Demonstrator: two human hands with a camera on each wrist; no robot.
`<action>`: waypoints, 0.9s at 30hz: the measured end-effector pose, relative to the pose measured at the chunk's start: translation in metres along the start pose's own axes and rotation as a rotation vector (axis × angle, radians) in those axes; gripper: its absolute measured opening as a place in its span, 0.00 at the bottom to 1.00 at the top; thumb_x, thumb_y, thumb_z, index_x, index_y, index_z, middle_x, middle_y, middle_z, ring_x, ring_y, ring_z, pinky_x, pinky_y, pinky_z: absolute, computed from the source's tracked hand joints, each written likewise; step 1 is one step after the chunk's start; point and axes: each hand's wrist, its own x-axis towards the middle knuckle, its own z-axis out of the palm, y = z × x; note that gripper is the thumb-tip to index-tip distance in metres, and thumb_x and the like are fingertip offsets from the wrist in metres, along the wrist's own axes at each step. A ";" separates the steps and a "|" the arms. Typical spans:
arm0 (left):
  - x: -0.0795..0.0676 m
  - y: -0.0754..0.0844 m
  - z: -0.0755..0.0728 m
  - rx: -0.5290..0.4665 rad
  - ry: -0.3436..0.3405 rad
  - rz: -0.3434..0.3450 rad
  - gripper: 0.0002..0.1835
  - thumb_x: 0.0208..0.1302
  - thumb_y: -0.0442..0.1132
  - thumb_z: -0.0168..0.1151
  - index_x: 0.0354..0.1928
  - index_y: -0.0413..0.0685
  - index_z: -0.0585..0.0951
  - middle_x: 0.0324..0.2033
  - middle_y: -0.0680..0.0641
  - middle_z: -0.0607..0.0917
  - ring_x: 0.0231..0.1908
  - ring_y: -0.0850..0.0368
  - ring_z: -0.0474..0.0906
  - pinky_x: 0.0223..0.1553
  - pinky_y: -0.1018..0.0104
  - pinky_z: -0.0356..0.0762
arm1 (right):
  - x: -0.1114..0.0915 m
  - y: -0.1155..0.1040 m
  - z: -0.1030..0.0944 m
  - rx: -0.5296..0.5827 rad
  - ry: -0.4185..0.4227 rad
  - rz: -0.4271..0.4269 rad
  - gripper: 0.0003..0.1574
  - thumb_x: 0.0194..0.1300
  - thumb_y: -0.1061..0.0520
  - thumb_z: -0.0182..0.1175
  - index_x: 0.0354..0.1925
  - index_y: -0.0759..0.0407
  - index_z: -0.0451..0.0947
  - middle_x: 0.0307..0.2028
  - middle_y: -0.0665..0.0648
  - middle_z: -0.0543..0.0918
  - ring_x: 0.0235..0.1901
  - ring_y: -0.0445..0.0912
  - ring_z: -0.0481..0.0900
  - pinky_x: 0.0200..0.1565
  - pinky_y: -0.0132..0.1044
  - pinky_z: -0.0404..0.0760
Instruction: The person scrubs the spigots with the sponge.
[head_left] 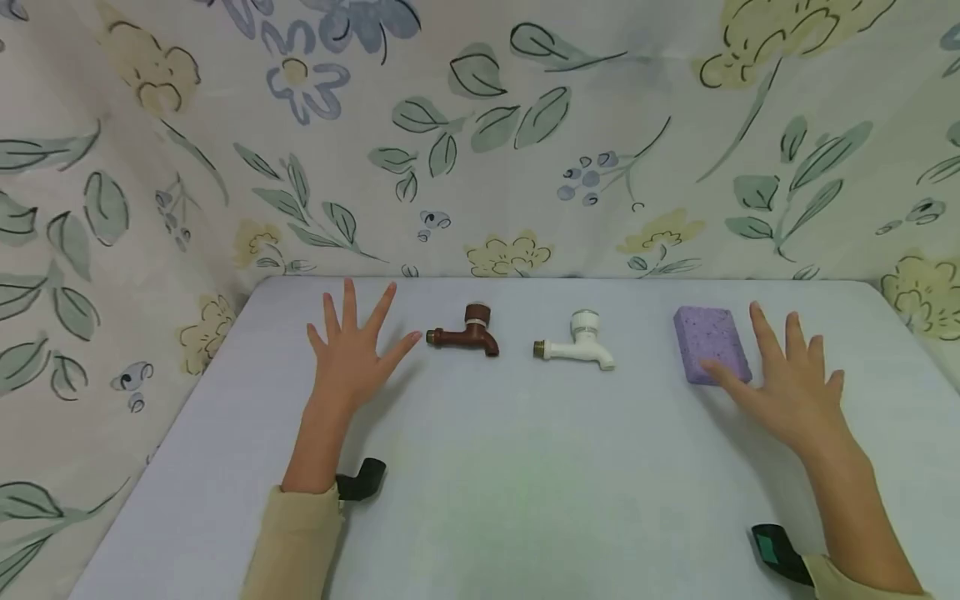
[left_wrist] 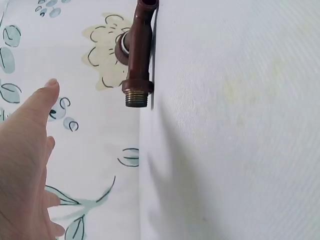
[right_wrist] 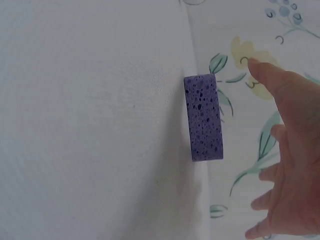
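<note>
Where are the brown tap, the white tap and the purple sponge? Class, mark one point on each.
Brown tap (left_wrist: 140, 56), left wrist view: on the middle of its pipe.
White tap (head_left: 581, 351), head view: on its pipe, below the knob.
Purple sponge (head_left: 708, 337), head view: on its broad face.

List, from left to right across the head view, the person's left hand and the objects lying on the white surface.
Left hand → brown tap → white tap → purple sponge.

Brown tap (head_left: 463, 338), white tap (head_left: 576, 351), purple sponge (head_left: 709, 340) — speckled, pale backdrop (head_left: 517, 196) — floral
</note>
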 end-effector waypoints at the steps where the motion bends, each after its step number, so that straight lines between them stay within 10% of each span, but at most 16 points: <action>1: 0.001 0.002 0.001 -0.002 0.000 0.006 0.46 0.73 0.73 0.51 0.86 0.71 0.48 0.84 0.34 0.34 0.80 0.23 0.27 0.70 0.13 0.32 | 0.001 -0.002 0.001 0.005 -0.001 -0.004 0.67 0.73 0.25 0.54 0.85 0.53 0.29 0.78 0.84 0.33 0.72 0.89 0.33 0.61 0.93 0.37; 27: 0.013 0.071 0.035 -0.314 0.098 0.254 0.37 0.75 0.54 0.64 0.79 0.48 0.68 0.75 0.34 0.69 0.74 0.32 0.65 0.73 0.33 0.67 | 0.034 -0.027 0.004 0.127 -0.015 0.024 0.66 0.75 0.31 0.58 0.85 0.58 0.31 0.77 0.87 0.42 0.66 0.93 0.50 0.55 0.92 0.58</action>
